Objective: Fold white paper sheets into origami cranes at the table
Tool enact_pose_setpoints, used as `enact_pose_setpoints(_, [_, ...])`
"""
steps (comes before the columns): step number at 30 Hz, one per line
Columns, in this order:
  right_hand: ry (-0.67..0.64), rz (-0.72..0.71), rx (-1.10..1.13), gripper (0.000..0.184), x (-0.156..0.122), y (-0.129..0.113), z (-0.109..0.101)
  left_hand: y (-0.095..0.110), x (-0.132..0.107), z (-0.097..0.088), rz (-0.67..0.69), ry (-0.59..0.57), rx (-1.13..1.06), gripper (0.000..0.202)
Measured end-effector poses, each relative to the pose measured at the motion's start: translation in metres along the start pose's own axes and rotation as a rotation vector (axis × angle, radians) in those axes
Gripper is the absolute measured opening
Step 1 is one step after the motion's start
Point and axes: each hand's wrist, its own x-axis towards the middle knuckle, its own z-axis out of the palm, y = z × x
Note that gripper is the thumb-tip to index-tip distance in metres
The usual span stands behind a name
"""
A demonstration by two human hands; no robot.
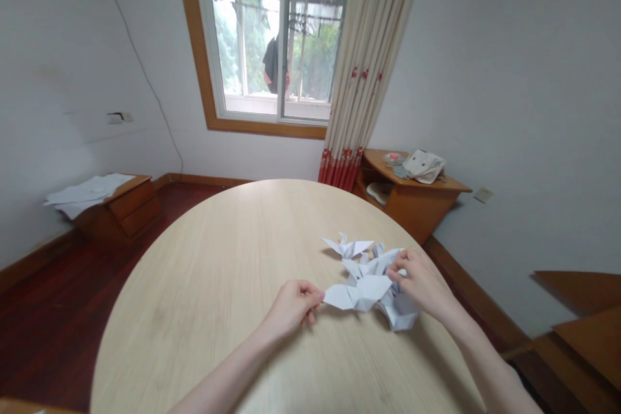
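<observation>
Several white folded paper cranes lie clustered on the right half of the round table. The nearest paper crane (366,291) has its wings spread flat to either side. My left hand (294,307) is closed in a pinch on this crane's left wing tip. At the other side, my right hand (420,278) has its thumb and fingers pinched at the right wing tip, partly covering the birds behind it. Another paper crane (347,247) sits at the far edge of the cluster, apart from both hands. The cranes in the middle overlap, and their outlines are hard to separate.
The round wooden table (204,284) fills the foreground. A corner cabinet (412,200) with a cloth bag (424,165) stands behind it to the right. At left, paper sheets (92,191) cover a low drawer unit (133,207). A curtain (361,77) hangs beside the window (279,45).
</observation>
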Motion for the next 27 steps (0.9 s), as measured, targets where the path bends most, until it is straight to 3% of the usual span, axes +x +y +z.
enact_pose_setpoints(3, [-0.061, 0.036, -0.125, 0.017, -0.002, -0.009, 0.003, -0.011, 0.006, 0.005, -0.013, 0.015, 0.028, 0.023])
enact_pose_setpoints(10, [-0.17, 0.11, -0.168, 0.014, -0.003, -0.019, 0.006, -0.022, 0.016, 0.011, -0.009, 0.056, 0.103, 0.015])
enact_pose_setpoints(20, [-0.106, 0.093, -0.034, 0.023, -0.004, -0.011, 0.006, -0.003, 0.007, 0.007, 0.06, 0.093, 0.167, 0.023])
enact_pose_setpoints(27, [-0.036, 0.086, 0.062, 0.028, -0.004, -0.019, -0.008, 0.012, -0.002, 0.002, 0.156, 0.144, 0.227, 0.032])
